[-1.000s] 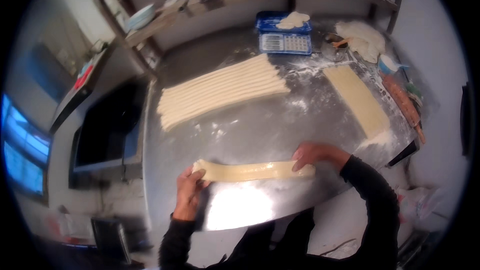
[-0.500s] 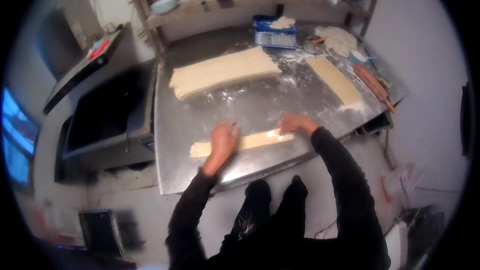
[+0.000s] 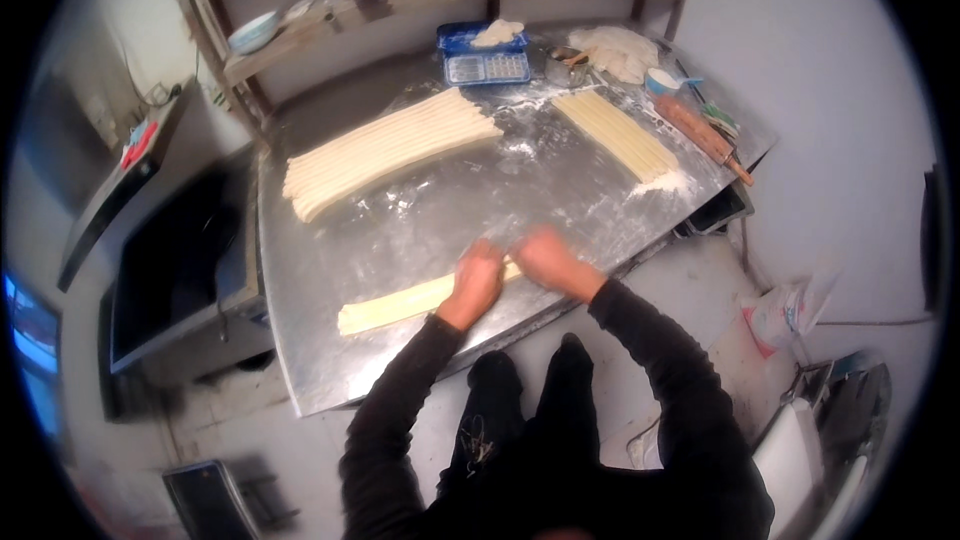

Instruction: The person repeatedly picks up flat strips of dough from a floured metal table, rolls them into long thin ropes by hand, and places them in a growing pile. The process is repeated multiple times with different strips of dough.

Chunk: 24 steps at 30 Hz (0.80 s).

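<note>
A long flat strip of pale yellow dough (image 3: 400, 306) lies near the front edge of the steel table (image 3: 330, 370). Over its right part, my left hand (image 3: 476, 285) is closed, fingertips pinching the dough. My right hand (image 3: 552, 260), somewhat blurred, is closed at the strip's right end, close beside the left; the fingers hide that end. Farther back lies a wide row of dough ropes (image 3: 390, 152), side by side. To the right, a narrower slab of yellow dough strips (image 3: 615, 135) ends in a patch of flour.
A blue scale (image 3: 487, 67) with dough on it stands at the back. Near it are a large dough piece (image 3: 618, 52), a metal bowl (image 3: 566, 67), a blue cup (image 3: 661, 82) and a wooden rolling pin (image 3: 697, 128). A wooden shelf (image 3: 410, 12) runs behind.
My left hand has slid right along the strip, and my hands have come close together at its right end. The whole view has shifted, so the table sits farther left.
</note>
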### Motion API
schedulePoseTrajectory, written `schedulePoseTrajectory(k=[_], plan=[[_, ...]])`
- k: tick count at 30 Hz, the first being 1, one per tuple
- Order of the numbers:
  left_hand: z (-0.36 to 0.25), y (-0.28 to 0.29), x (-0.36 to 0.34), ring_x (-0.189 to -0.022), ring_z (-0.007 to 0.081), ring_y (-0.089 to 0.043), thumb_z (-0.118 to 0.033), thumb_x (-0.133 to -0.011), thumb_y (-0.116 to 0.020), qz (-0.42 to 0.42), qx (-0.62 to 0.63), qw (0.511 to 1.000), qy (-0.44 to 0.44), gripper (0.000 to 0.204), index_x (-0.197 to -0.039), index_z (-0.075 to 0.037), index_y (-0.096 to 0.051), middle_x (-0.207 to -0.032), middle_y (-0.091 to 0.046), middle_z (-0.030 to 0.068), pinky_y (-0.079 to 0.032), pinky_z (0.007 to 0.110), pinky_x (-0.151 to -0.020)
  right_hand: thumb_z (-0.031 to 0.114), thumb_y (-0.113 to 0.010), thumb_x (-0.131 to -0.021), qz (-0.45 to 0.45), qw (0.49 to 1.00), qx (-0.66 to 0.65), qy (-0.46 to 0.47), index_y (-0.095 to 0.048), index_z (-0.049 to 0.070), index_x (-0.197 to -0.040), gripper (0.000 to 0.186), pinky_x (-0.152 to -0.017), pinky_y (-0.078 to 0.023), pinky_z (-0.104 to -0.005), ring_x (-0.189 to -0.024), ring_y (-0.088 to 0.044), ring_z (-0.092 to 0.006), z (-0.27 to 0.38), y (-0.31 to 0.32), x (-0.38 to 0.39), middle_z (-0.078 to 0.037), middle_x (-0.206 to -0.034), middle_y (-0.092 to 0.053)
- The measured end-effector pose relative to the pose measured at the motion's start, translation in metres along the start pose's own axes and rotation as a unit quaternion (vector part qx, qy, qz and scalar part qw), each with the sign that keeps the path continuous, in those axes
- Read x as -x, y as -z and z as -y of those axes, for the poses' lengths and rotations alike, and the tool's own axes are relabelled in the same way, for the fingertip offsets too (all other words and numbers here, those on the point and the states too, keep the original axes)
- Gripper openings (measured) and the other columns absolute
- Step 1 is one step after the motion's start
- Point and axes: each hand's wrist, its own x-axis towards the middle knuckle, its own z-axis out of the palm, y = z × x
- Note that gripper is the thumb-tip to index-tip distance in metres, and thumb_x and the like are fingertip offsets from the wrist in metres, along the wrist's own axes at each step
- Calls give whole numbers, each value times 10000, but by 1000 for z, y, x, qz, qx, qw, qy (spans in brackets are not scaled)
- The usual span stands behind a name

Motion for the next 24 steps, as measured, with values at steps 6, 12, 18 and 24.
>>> schedulePoseTrajectory(k=[6, 12, 18, 24], plan=[[-6, 4, 13, -895, 402, -587, -68, -777, -755, -39, -7, 997, -60, 220, -903, -10, -584, -938, -565, 189, -493, 517, -762, 137, -577, -893, -130, 991, -10, 16, -594, 15, -1308, 433, -1023, -449, -504, -1224, -607, -335, 18, -22, 39, -189, -1311, -639], [4, 20, 27, -863, 395, -591, -77, -780, -757, -33, 39, 997, -66, 202, -921, -17, -625, -909, -574, 170, -489, 513, -731, 117, -552, -917, -114, 993, -26, -18, -520, -10, -1401, 501, -1126, -354, -577, -1374, -522, -327, 29, -22, 65, -214, -1450, -566], [6, 16, 40, -868, 403, -593, -81, -798, -756, -23, 2, 998, -60, 197, -939, -4, -641, -909, -584, 171, -491, 513, -740, 123, -558, -931, -57, 989, -125, -50, -532, -15, -1373, 464, -1139, -354, -559, -1383, -507, -338, 66, -18, 27, -206, -1420, -582], [23, 39, 64, -908, 413, -590, -106, -802, -791, -2, -31, 998, -50, 270, -1006, 6, -654, -954, -592, 190, -499, 495, -782, 170, -574, -925, -19, 995, -88, -48, -570, -5, -1351, 461, -1128, -374, -524, -1334, -542, -350, 69, -24, 11, -202, -1388, -599]])
